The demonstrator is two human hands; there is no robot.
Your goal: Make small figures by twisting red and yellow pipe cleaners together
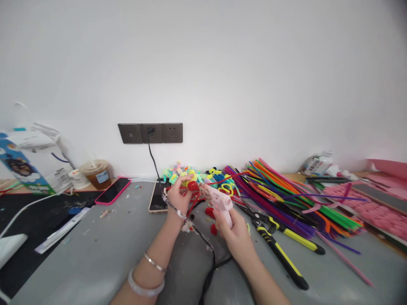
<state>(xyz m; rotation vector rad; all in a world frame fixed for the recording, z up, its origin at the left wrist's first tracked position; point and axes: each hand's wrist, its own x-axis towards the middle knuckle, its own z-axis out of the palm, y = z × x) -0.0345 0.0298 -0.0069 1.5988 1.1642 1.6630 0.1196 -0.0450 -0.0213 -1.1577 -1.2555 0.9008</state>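
Looks grey across tabletop [92,254]. Carries small scraps [104,214] and pink-edged phone [113,191] at left, spread pipe cleaners [295,203] at right, black-and-yellow pliers [280,255] just beside.

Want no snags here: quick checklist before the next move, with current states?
1. Right grip on the pink glue gun: ok, wrapped round the handle.
2. Left grip on the red piece: ok, pinched.
3. Nozzle clear of the left fingers: cannot tell, very close.
4. Dark cord clear of the left wrist: not ok, crosses it in this view.
5. Plug in the wall socket: ok.
6. Nozzle hot: cannot tell.
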